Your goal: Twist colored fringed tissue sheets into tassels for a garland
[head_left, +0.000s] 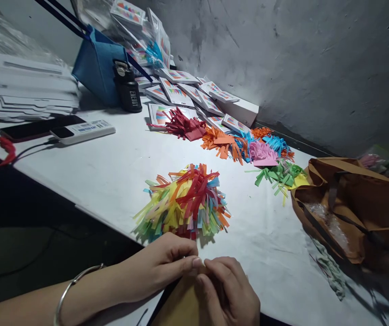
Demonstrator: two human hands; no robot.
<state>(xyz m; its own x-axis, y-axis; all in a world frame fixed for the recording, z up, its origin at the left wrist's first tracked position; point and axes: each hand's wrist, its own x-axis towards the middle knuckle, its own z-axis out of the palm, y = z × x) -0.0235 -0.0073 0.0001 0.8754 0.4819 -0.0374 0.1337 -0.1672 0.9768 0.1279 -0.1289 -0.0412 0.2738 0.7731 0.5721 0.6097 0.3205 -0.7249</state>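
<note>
My left hand (165, 260), with a silver bangle at the wrist, is closed at the table's near edge, its thumb pressed against the fingers. Close beside it, my right hand (230, 290) has its fingers curled in a pinch. The fingertips of both hands almost meet; whatever lies between them is too small or too hidden to name. Just beyond the hands is a heap of multicoloured paper tassels (184, 199), in red, yellow, green, orange and blue. A tan surface (182, 301) shows below the hands.
Single-colour tassel bunches, red (184, 124), orange (219, 140), pink (262, 151) and green (279, 174), lie behind. Printed packs (177, 93) line the wall. A brown bag (333, 213) stands right; a black bottle (126, 88), blue bag (99, 68), phone (41, 127) and white power bank (85, 131) are left.
</note>
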